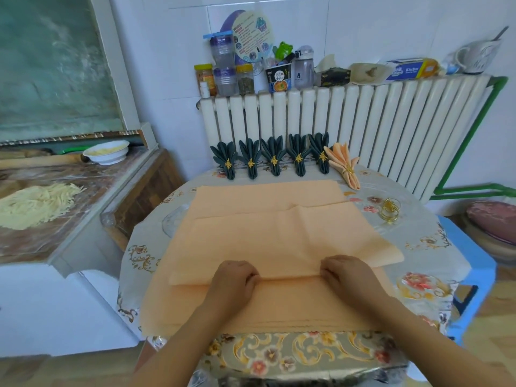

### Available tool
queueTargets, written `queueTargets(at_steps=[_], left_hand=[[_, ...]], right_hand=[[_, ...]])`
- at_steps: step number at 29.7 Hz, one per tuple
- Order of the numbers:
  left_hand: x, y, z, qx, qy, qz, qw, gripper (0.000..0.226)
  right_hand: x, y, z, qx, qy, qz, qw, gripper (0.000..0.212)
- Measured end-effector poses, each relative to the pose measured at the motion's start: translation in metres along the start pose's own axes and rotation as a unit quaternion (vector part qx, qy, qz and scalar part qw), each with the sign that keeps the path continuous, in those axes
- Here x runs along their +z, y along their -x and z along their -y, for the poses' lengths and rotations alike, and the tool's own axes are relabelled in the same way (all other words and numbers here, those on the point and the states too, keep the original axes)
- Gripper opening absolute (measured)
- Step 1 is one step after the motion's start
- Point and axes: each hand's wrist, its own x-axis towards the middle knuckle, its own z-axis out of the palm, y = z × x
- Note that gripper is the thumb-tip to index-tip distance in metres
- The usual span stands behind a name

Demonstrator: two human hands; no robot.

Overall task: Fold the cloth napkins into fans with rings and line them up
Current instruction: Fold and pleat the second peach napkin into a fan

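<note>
A peach cloth napkin (279, 238) lies on a stack of peach napkins (251, 311) on the round table. My left hand (233, 280) and my right hand (344, 270) pinch a pleat along its near edge, fingers curled round the fold. At the table's far edge stands a row of several dark green fan napkins (275, 159) with gold rings. Beside them on the right lies one peach fan napkin (343, 164) in a gold ring. Loose gold rings (390, 210) sit on the table at the right.
The table (424, 244) has a floral cover. A white radiator (363, 121) stands behind it, with jars, bottles and boxes on top. A counter at the left holds shredded food (36, 202) and a white bowl (107, 152). A blue stool (472, 272) stands at the right.
</note>
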Motion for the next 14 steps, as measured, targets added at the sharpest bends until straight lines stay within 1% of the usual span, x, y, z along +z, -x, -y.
queueTargets(at_steps=[1, 3, 5, 8, 11, 14], left_hand=[[0.001, 0.006, -0.002, 0.008, 0.005, 0.005, 1.000, 0.015], [0.001, 0.021, -0.003, 0.024, 0.015, 0.001, 1.000, 0.019], [0.003, 0.034, -0.008, 0.037, 0.032, -0.003, 0.999, 0.023], [0.004, 0.047, -0.012, 0.039, 0.046, -0.004, 0.998, 0.025], [0.005, 0.054, -0.012, 0.039, 0.054, -0.002, 0.998, 0.021], [0.004, 0.050, -0.015, 0.016, 0.040, -0.018, 0.999, 0.023]], right_hand=[[-0.003, 0.011, 0.003, -0.009, -0.002, -0.013, 1.000, 0.012], [-0.006, 0.031, 0.009, -0.017, -0.010, -0.029, 0.999, 0.019], [-0.010, 0.050, 0.013, -0.002, -0.019, -0.031, 0.999, 0.026], [-0.012, 0.066, 0.017, 0.009, -0.027, -0.037, 0.999, 0.024], [-0.010, 0.071, 0.026, 0.024, -0.037, -0.032, 0.998, 0.018], [-0.008, 0.062, 0.035, 0.055, -0.012, -0.025, 0.998, 0.020]])
